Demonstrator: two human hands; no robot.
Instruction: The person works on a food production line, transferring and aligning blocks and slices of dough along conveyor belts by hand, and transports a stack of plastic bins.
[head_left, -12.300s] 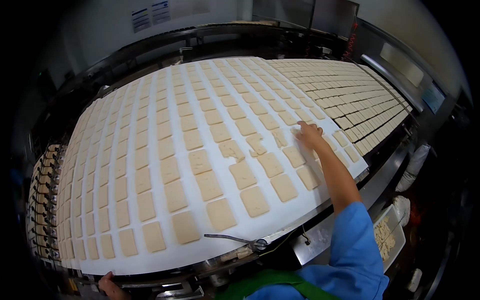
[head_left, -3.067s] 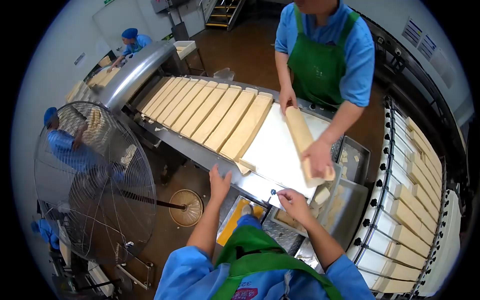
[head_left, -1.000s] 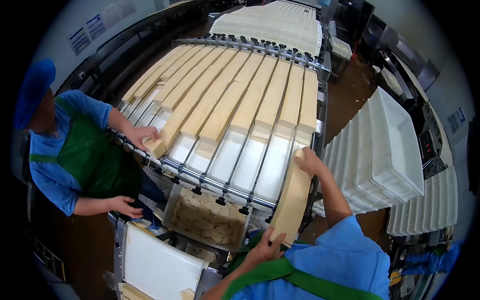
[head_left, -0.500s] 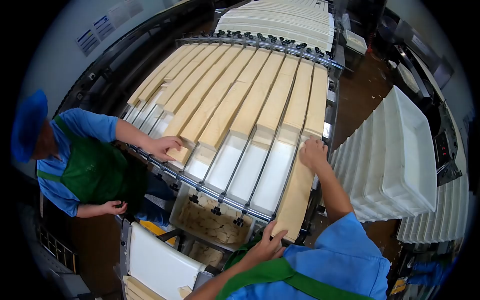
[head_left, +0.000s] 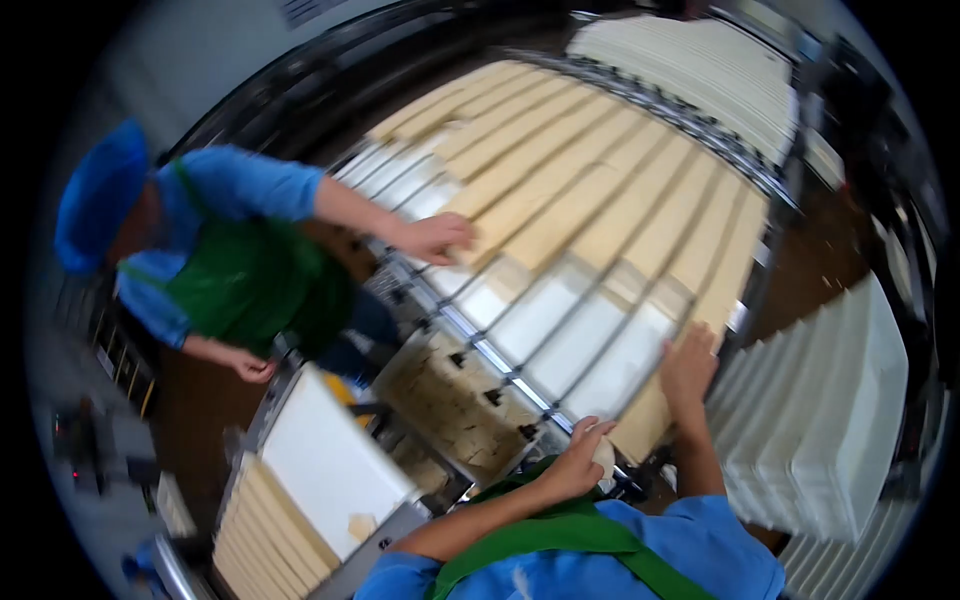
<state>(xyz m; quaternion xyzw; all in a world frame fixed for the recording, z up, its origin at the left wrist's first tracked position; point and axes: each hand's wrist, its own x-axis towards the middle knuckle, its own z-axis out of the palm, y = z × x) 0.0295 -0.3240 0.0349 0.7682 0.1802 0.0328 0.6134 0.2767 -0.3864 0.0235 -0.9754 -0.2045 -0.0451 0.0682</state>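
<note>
Long pale-yellow bars lie side by side on a white slatted bed, between thin dark rods. My right hand rests on the near part of the rightmost bar, fingers stretched along it. My left hand is at the bed's front edge, left of that bar's near end. Its fingers are closed on a small pale piece, blurred by motion. Across the bed, a co-worker's hand touches the end of another bar.
Below the front rail stands a bin with pale scraps. Left of it are a white board and more bars. Stacked white trays stand at right. The co-worker stands at left.
The view has swung, with motion blur. My left hand has come off the bar's near end and has a small pale piece. My right hand now lies nearer that end. The co-worker's small piece is gone from sight.
</note>
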